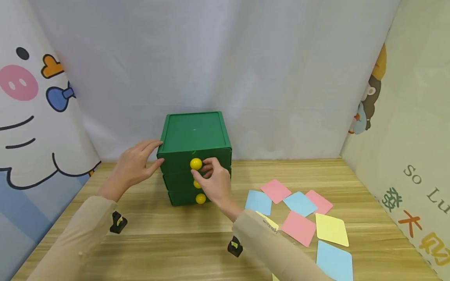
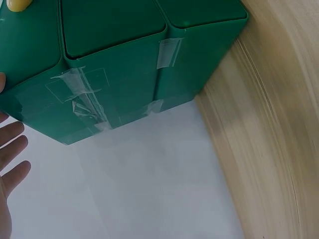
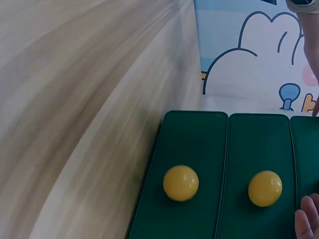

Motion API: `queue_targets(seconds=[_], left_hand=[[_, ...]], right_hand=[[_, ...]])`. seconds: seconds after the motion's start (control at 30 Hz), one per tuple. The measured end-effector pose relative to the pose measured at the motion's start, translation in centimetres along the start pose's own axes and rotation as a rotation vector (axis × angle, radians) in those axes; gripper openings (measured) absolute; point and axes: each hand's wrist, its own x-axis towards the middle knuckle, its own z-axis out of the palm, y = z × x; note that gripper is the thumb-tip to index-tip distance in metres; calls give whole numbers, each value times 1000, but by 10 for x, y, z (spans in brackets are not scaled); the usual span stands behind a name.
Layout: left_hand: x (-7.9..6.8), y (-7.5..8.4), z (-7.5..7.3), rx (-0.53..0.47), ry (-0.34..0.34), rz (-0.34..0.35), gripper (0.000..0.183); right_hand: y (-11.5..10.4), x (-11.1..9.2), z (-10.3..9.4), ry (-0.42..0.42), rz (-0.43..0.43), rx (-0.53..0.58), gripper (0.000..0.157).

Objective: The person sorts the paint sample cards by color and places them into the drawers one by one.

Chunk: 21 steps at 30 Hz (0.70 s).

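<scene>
A green cabinet [image 1: 195,134] with three stacked drawers stands on the wooden table, each drawer front bearing a round yellow knob. My right hand [image 1: 216,183] is at the top knob [image 1: 195,164], pinching it between thumb and index finger from opposite sides. At the cabinet's upper left corner is my left hand [image 1: 133,164], its thumb at the front edge and its fingers extended by the top edge. Clear tape [image 2: 84,94] crosses the drawer seams on that side in the left wrist view. The right wrist view catches the lower knob [image 3: 180,183] and only some right fingertips [image 3: 305,219].
Pink, blue and yellow paper squares [image 1: 299,228] lie scattered on the table [image 1: 168,249] to the right. A pale curtain [image 1: 281,78] hangs behind the cabinet. Cartoon-printed cloth [image 1: 31,128] borders the left side, and another printed panel [image 1: 397,156] the right.
</scene>
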Motion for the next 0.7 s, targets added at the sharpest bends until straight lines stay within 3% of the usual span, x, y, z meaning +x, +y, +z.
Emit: queue_targets(seconds=[0.33, 0.7], left_hand=[[1, 1, -2, -1, 20, -3, 47], [-1, 3, -6, -39, 62, 3, 37]], right_hand=[[-5, 0, 19, 153, 41, 48, 29], [-5, -2, 21, 173, 39, 40, 28]])
